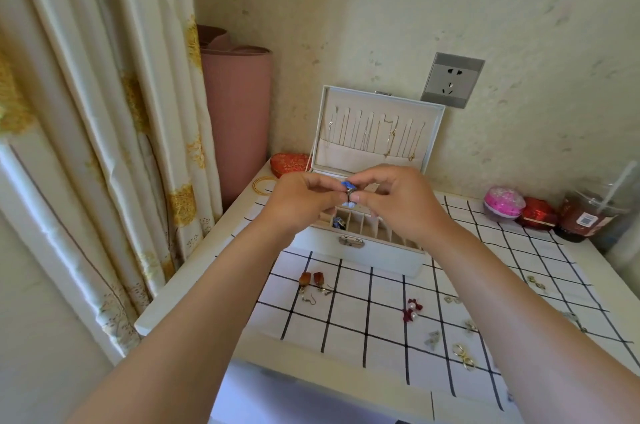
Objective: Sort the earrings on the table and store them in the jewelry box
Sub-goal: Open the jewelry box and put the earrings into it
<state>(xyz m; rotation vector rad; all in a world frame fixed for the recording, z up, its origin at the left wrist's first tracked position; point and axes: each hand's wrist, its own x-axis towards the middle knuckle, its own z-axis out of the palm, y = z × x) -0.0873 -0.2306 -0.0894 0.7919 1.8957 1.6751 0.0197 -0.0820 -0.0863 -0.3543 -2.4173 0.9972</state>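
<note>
blue earring (348, 186), pinched between the fingertips of my left hand (304, 201) and my right hand (398, 196); both hands are clamped on it and meet above the open box (367, 255), over its row of narrow slots. one slot near the left end already holds a small blue piece (338, 223). the box lid (381, 101) stands upright against the wall, with thin chains hanging on its inner face. the box sits at the back of a white cloth (381, 323) with a black grid. on the cloth in front of the box lie two brown earrings (311, 279) side by side, to their right a dark red pair with pearls (412, 310), and further right silver pieces (433, 338) and gold hoops (462, 356); more small earrings are scattered toward the right edge, too small to tell apart. left of the box, a red pouch (289, 162) and a gold bangle (263, 184). at the far right, a pink tub (504, 203), a red case (538, 214) and a cup (588, 215) with a straw. behind, a socket (452, 80), a rolled pink mat (235, 111) and a curtain (104, 111).
</note>
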